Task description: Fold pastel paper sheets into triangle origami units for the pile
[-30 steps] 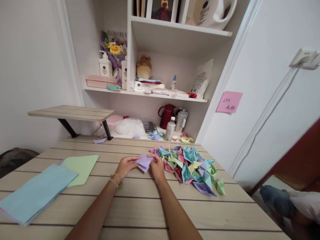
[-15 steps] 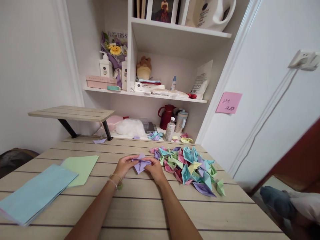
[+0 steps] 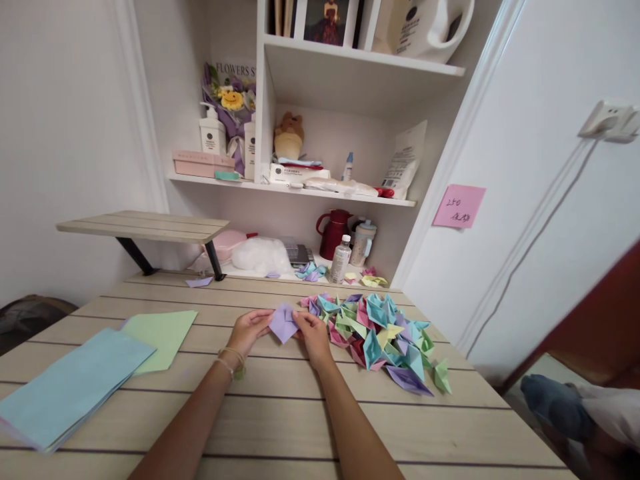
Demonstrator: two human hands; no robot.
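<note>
Between my two hands is a small folded piece of purple paper [image 3: 283, 325], diamond-shaped with crease lines on its face. My left hand [image 3: 251, 330] pinches its left corner between thumb and fingers. On the opposite corner, my right hand [image 3: 312, 335] grips the paper the same way, some fingers hidden behind it. Just right of my right hand lies a heap of folded paper boats [image 3: 373, 330] in blue, green, pink, yellow and purple.
At the left of the wooden table [image 3: 260, 427] lie a stack of blue paper [image 3: 75, 387] and green sheets [image 3: 165, 339]. A small raised shelf [image 3: 145, 225] stands behind them. Toward the back are a clear bottle [image 3: 341, 259], a red jug [image 3: 334, 233] and a plastic bag [image 3: 263, 256].
The purple paper has gone from a partly opened fold with raised points to a flat diamond facing me. Both hands have shifted slightly to its side corners.
</note>
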